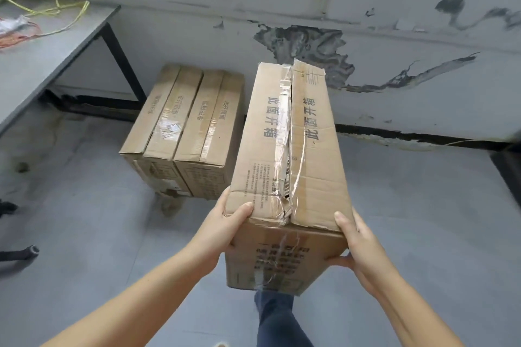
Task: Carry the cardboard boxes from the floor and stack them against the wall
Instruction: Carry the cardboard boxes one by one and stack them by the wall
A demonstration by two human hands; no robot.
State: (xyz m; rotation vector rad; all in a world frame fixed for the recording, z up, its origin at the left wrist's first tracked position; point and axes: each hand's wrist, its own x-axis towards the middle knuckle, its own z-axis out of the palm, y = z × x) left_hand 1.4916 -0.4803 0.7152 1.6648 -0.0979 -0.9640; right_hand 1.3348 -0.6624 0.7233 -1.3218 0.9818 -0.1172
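On the far left a grey table (42,65) stands by the wall (408,70), with thin yellow cords (56,8) lying on it; just right of the table leg, two boxes (184,127) sit side by side on the floor (84,220), touching each other, their far ends close to the wall and their tops taped shut, so what is in them cannot be seen; next comes the left hand (225,229), its thumb curled over the near top edge of the held box (290,155) and its fingers wrapped round the left side; this box is up in the air, off the floor, just right of the two boxes and in front of them; its long way points from the person toward the wall, with the far end nearest the wall; the tape along its top is torn and the flaps gape a little, but the inside is too dark to see; the right hand (359,246) clamps the near right corner, thumb on top, fingers under the side; both hands sit at the near end, about the same way from the wall; I think the box needs to go forward and down, either beside the two boxes or on top of them.
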